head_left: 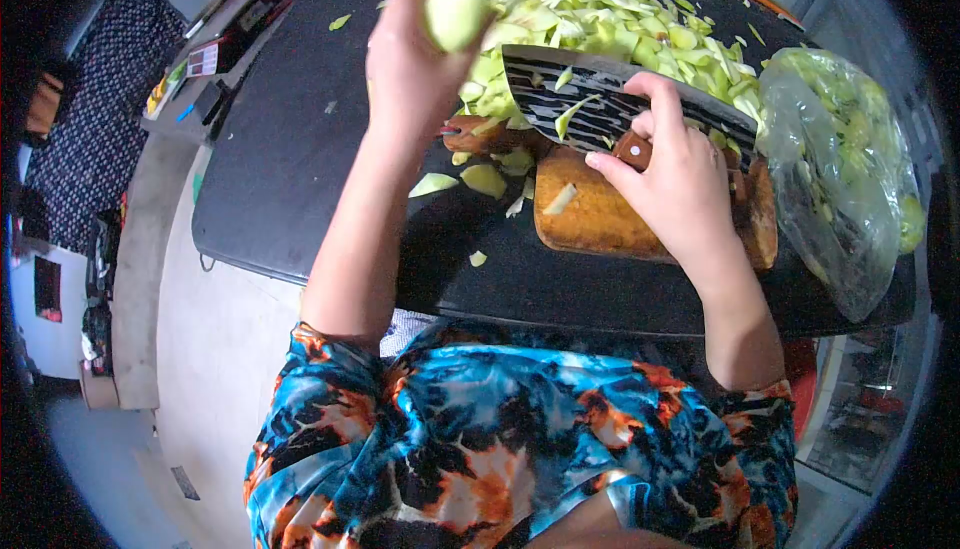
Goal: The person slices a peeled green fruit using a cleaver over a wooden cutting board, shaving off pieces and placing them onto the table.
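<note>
Raised at the upper left of the board, my left hand (415, 74) is closed around a pale green, rounded, peeled fruit or vegetable (455, 14); both are slightly blurred. My right hand (685, 174) grips the brown riveted handle of a cleaver (535, 84), thumb on the near side and index finger over the blade. The wide blade looks dark with pale streaks, and bits of green slice stick to it. Under the cleaver lies a brown wooden cutting board (590, 209). Behind the blade spreads a heap of pale green slices (620, 24).
A clear plastic bag (840, 189) with green pieces inside stands at the right table edge. Scattered slices (485, 181) lie left of the board on the black table (290, 149). A brown wooden object (480, 136) is partly hidden beside the left wrist. A cluttered shelf (215, 69) stands at left.
</note>
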`<action>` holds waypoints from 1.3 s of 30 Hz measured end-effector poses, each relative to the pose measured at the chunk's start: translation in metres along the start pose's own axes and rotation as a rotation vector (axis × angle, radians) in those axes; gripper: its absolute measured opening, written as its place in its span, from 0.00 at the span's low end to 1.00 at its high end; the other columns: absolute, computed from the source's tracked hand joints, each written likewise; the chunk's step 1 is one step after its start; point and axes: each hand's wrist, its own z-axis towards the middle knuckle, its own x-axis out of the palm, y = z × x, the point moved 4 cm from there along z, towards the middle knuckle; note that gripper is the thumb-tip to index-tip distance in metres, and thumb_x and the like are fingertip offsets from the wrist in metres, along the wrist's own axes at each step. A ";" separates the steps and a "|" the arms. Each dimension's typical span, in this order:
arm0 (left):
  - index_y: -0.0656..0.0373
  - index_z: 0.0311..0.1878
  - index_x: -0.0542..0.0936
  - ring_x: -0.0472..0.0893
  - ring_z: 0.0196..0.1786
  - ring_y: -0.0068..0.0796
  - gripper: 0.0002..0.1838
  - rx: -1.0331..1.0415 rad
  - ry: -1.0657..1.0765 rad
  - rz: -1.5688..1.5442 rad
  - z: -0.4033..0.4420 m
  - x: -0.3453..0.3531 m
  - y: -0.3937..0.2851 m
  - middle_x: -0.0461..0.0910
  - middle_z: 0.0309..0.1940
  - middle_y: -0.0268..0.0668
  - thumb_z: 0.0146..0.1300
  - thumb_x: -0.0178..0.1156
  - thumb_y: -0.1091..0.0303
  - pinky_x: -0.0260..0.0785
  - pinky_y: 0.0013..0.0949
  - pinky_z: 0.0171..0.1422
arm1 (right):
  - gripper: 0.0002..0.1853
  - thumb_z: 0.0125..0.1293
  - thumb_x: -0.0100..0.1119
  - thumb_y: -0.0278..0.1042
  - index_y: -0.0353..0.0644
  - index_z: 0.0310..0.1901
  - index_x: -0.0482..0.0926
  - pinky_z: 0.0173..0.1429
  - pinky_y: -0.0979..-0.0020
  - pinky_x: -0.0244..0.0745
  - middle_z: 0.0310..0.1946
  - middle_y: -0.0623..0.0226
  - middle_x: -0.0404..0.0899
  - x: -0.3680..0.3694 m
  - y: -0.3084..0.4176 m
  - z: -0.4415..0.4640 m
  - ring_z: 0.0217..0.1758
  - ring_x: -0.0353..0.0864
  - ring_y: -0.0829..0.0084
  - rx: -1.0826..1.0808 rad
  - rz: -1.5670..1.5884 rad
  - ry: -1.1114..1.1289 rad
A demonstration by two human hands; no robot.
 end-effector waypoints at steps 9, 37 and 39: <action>0.46 0.47 0.75 0.78 0.43 0.30 0.25 0.235 0.139 0.314 -0.012 0.021 -0.013 0.78 0.39 0.32 0.41 0.69 0.62 0.56 0.40 0.49 | 0.26 0.49 0.70 0.36 0.46 0.45 0.65 0.33 0.61 0.74 0.25 0.63 0.78 -0.006 0.003 -0.001 0.30 0.81 0.58 -0.060 0.000 -0.057; 0.60 0.56 0.66 0.73 0.45 0.19 0.18 -0.524 0.181 -1.042 -0.041 0.030 -0.035 0.73 0.43 0.33 0.68 0.48 0.59 0.66 0.25 0.51 | 0.30 0.68 0.40 0.24 0.47 0.71 0.48 0.26 0.83 0.71 0.31 0.70 0.74 -0.021 0.019 -0.008 0.21 0.69 0.86 0.087 0.803 -0.150; 0.60 0.55 0.67 0.73 0.44 0.19 0.17 -0.478 0.163 -1.018 -0.041 0.033 -0.031 0.73 0.42 0.33 0.69 0.47 0.60 0.66 0.25 0.50 | 0.31 0.68 0.40 0.23 0.49 0.71 0.47 0.25 0.84 0.70 0.31 0.70 0.74 -0.021 0.019 -0.008 0.21 0.69 0.87 0.097 0.799 -0.126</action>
